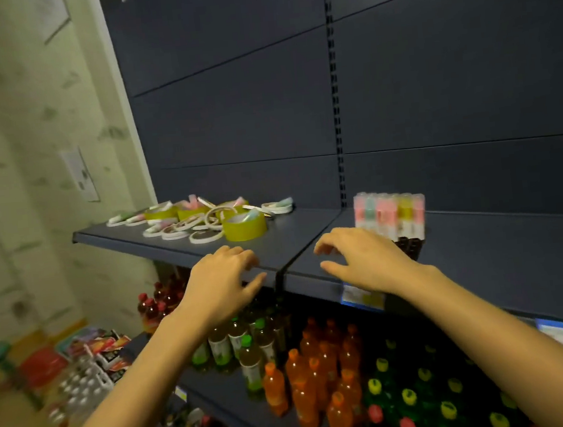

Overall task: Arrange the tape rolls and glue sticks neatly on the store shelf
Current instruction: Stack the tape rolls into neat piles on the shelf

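Most of the work looks undone: tape rolls (206, 236) and loose glue sticks (191, 201) lie jumbled on the shelf's (292, 236) left bay, one stick poking from a yellow roll (245, 230). Only a clear pack (389, 213) of sticks stands upright on the right. Left grip (221, 284) and right grip (370, 259) hover empty, fingers loosely spread, at the shelf's front edge.

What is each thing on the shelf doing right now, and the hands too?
Tape rolls: jumbled in a loose heap.
Big yellow tape roll: flat, at the heap's front.
Glue sticks: standing upright in a neat row.
Left hand: open, holding nothing.
Right hand: open, holding nothing.
Bottles: upright, on lower shelves.
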Demonstrator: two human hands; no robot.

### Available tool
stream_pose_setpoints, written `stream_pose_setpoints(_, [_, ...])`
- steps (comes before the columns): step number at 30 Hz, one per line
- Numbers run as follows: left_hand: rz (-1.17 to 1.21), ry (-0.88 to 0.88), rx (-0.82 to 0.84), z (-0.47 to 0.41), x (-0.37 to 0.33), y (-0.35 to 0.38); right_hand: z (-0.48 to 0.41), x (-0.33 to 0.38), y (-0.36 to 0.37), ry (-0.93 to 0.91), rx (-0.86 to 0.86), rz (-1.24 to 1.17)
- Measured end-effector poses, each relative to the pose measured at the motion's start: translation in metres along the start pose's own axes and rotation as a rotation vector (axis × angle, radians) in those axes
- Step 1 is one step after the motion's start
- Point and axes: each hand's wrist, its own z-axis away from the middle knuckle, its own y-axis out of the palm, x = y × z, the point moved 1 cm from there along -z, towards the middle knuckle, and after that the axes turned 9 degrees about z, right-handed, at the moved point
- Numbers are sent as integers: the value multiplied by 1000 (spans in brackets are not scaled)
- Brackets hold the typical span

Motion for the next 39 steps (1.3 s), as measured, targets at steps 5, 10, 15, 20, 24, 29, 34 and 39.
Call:
stream_pose_setpoints(5, [38, 2, 12, -6, 67, -5, -57, 36, 18, 66, 41, -47])
stream_pose_setpoints(10, [65, 10, 2, -25, 116, 2, -109, 45, 36, 154, 55, -98])
stream_pose_setpoints(15, [99, 35, -15, -57, 153, 19, -167, 43, 56, 189, 50, -132])
stream_pose_setpoints(20, [121, 61, -31, -94, 184, 33, -230, 32, 77, 186, 11, -146])
stream_pose_setpoints(24, [106, 81, -32, -133, 211, 44, -278, 17, 96, 170, 47, -72])
stream_pose_setpoints(29, [122, 103, -36, -173, 232, 62, -309, 1, 108, 91, 191, -9])
stream_pose_setpoints(34, [135, 188, -28, -218, 239, 82, -313, -11, 104, 55, 170, -169])
stream_pose_setpoints(39, [82, 377, 56, -265, 238, 103, -299, -16, 84, 224, -85, -421])
